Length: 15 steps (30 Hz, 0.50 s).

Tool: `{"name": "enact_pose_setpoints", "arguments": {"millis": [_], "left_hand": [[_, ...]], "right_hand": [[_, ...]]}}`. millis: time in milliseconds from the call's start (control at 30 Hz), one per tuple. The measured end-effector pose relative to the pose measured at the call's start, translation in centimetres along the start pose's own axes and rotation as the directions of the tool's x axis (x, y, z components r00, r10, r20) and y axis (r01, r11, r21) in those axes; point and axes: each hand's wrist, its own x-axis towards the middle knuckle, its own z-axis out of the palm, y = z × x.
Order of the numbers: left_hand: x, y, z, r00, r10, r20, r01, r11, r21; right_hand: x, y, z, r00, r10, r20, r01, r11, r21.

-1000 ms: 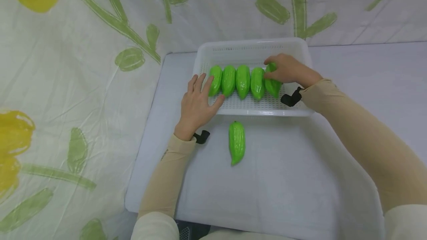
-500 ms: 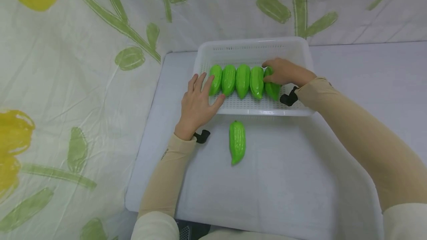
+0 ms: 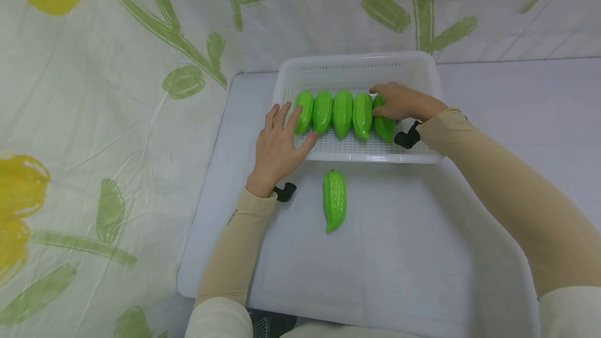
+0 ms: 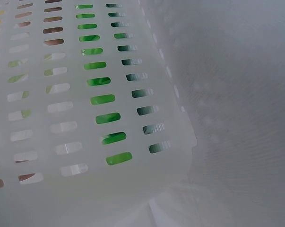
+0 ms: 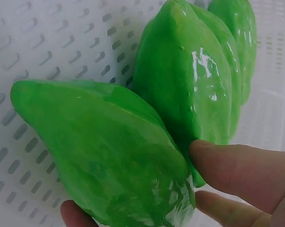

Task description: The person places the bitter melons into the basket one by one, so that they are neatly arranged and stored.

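Observation:
My right hand (image 3: 406, 102) grips the rightmost bright green bitter melon (image 3: 385, 128) in a white perforated basket (image 3: 357, 158). In the right wrist view, its thumb (image 5: 241, 172) lies between this bitter melon (image 5: 104, 151) and the neighbouring bitter melon (image 5: 185, 80), with other fingertips round the near end. Several bitter melons stand in a row to the left of the held one. My left hand (image 3: 278, 147) reaches over the basket's left front corner with its fingers straight and spread, beside the leftmost bitter melon (image 3: 305, 112). Below that hand, the left wrist view shows the basket's slotted wall (image 4: 76, 198).
Another bitter melon (image 3: 335, 201) lies on the white-covered table (image 3: 399, 254) in front of the basket. Behind and to the left hangs a sheet (image 3: 305, 9) with printed flowers and leaves.
Since a second ago my right hand has come slightly down and left with the rightmost bitter melon, which tilts a bit more. The left hand has kept its place.

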Motion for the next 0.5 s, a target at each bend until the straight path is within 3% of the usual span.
{"name": "enact_pose_setpoints", "arguments": {"millis": [500], "left_hand": [[-0.01,-0.08,0.11,1.000,0.008,-0.014,-0.008,1.000,0.007]], "right_hand": [[-0.10,-0.10,0.15,1.000,0.014,0.003,-0.015,0.999,0.039]]}}
